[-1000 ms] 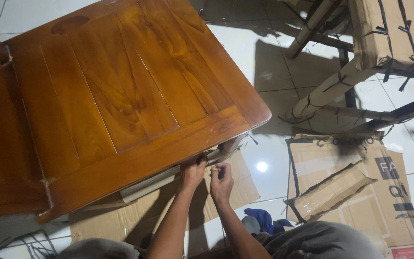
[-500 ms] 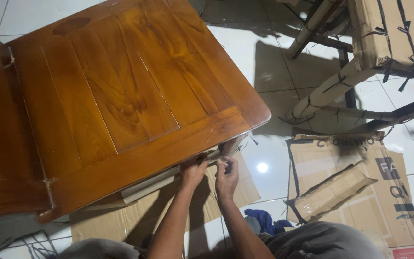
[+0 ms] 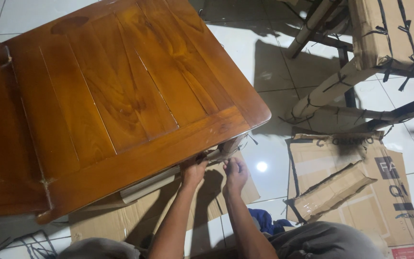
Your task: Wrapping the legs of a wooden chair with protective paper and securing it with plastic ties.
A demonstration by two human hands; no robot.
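Observation:
A glossy brown wooden chair seat fills the left and middle of the head view. Under its front edge runs a rail wrapped in cardboard. My left hand grips that wrapping just below the seat's edge. My right hand is beside it, fingers pinched on the wrapping or a thin black strap near the chair's front leg. What exactly the fingers pinch is too small to tell. Both forearms reach up from the bottom of the frame.
Flattened cardboard lies on the white tiled floor at the right. More furniture parts wrapped in cardboard and black straps lie at the top right. A blue cloth sits by my knee. Cardboard lies under the chair.
My right hand moved up and rightward from below the seat's edge to the wrapping near the front leg. My left hand stayed in place on the wrapped rail.

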